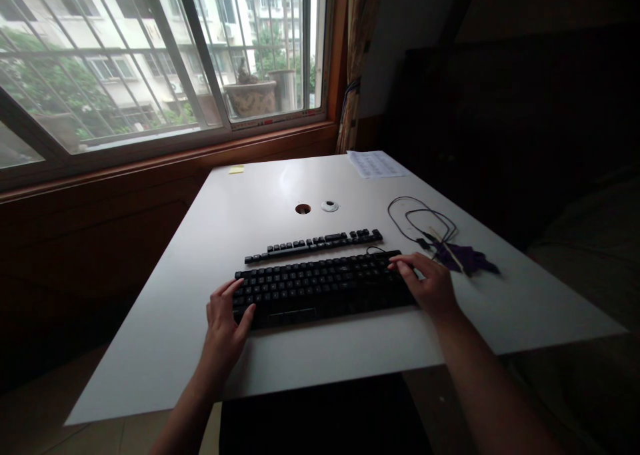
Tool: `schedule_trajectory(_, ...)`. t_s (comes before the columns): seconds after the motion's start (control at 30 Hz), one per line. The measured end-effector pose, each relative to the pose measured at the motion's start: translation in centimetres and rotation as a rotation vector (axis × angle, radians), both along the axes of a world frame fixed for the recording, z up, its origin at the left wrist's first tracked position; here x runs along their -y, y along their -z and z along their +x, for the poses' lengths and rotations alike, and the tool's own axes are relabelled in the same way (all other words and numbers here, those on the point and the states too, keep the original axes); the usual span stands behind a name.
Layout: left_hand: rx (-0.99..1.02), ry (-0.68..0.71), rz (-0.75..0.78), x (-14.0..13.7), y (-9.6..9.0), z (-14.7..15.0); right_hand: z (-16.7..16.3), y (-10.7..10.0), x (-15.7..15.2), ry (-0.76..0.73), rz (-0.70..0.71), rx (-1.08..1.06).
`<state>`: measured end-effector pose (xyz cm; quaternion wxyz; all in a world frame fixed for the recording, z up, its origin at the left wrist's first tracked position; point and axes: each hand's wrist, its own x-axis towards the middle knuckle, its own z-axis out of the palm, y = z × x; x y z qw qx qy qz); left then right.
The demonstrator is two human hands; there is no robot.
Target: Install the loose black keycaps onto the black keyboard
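Observation:
A black keyboard (300,285) lies on the white table, its front rows bare of keycaps along much of their length. My left hand (225,315) grips the keyboard's left end, thumb at the front and fingers over the left edge. Over the right end, by the number keys, my right hand (425,282) has thumb and forefinger bent close together. Whatever is between those fingertips, if anything, is too small to make out. Behind the keyboard, loose black keycaps (315,243) stand lined up in rows.
Right of the keyboard are a coiled black cable (425,212), a purple cloth (467,258) and a thin stick (453,252) lying across it. Farther back, the table (190,268) has a round hole (303,208), a white cover (329,206), printed paper (377,164) and a yellow note (237,169).

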<state>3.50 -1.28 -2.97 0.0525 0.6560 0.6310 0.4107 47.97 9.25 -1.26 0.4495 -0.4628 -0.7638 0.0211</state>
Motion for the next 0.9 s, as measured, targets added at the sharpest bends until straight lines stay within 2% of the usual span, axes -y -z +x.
schedule_trajectory(0.23,-0.025,0.001,0.002,-0.2,0.4,-0.4,0.0,-0.1,0.0,0.002,0.004,0.007)
schedule_trajectory(0.5,0.142,0.022,-0.027,-0.4,1.8,-1.8,0.0,0.0,0.0,0.002,-0.001,0.003)
schedule_trajectory(0.7,0.239,-0.001,-0.007,-0.3,1.6,-1.1,-0.1,0.0,0.0,0.005,-0.004,0.003)
schedule_trajectory(0.9,0.213,0.012,-0.021,-0.5,2.1,-1.6,-0.1,-0.1,0.0,0.003,-0.014,0.000)
